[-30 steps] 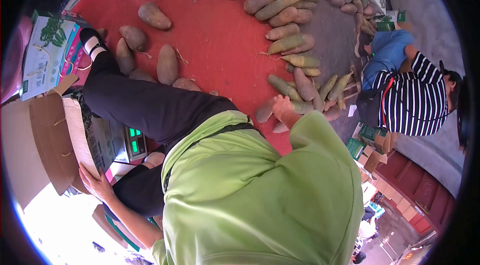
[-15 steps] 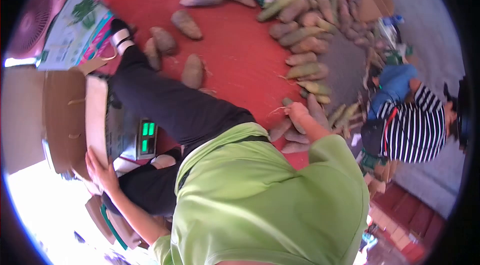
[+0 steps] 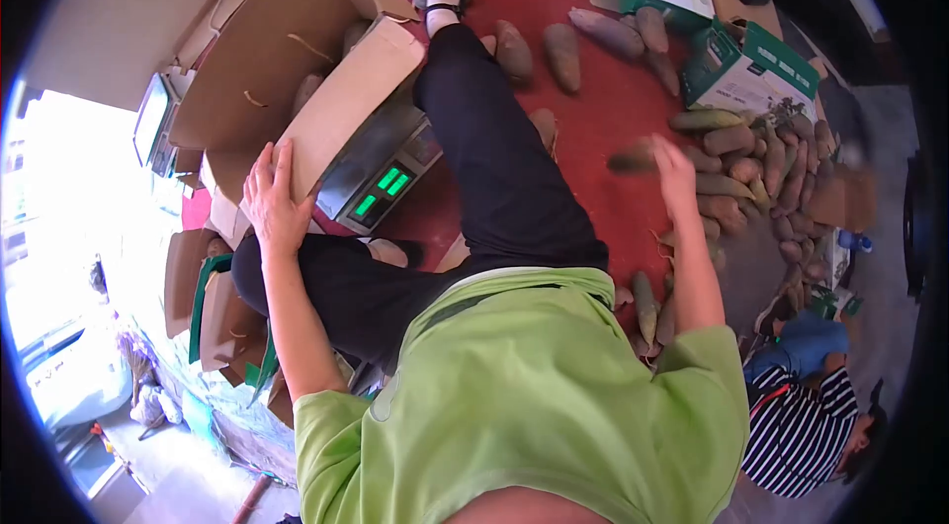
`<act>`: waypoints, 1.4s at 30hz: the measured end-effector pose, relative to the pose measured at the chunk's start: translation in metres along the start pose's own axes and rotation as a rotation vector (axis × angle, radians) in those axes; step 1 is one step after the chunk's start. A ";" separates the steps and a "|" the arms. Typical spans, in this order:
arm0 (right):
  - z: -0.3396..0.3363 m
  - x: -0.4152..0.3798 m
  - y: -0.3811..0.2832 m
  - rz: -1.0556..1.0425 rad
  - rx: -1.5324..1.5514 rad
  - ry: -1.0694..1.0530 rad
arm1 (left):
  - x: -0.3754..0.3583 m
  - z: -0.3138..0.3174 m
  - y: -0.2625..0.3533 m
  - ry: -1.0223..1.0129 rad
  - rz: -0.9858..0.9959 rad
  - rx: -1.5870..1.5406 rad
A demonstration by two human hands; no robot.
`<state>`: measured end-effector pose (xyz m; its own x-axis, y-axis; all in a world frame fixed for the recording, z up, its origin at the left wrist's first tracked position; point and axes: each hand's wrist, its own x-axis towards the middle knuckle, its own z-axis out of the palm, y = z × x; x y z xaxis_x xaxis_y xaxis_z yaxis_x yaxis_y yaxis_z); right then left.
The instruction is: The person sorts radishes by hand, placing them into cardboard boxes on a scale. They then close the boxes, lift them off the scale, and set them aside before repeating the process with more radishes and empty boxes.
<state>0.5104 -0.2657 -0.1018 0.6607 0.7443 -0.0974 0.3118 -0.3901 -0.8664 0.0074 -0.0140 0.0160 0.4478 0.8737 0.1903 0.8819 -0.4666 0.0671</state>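
With the right hand (image 3: 675, 170) closed on one end of the blurred root (image 3: 631, 162), well right of the scale (image 3: 384, 193), hold firmly without bruising, and lightly steady the box flap (image 3: 361, 109) beside the scale with the left hand (image 3: 275, 200) spread

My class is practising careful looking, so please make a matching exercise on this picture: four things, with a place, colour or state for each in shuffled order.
Things
1. Left hand
2. Right hand
3. Scale display
4. Other person's shirt

Descriptions
A. Lit green
B. On a carton flap
C. Striped
D. Holding a blurred root

Pairs: 1-B, 2-D, 3-A, 4-C
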 end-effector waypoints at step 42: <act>-0.032 -0.168 0.209 1.270 0.521 0.494 | -0.002 0.024 -0.019 0.016 0.176 0.109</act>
<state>0.4863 -0.4901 -0.2507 0.4926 -0.2443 -0.8352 -0.8553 -0.3128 -0.4130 -0.0064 -0.0041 -0.0091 0.5948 0.7771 0.2058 0.8013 -0.5936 -0.0746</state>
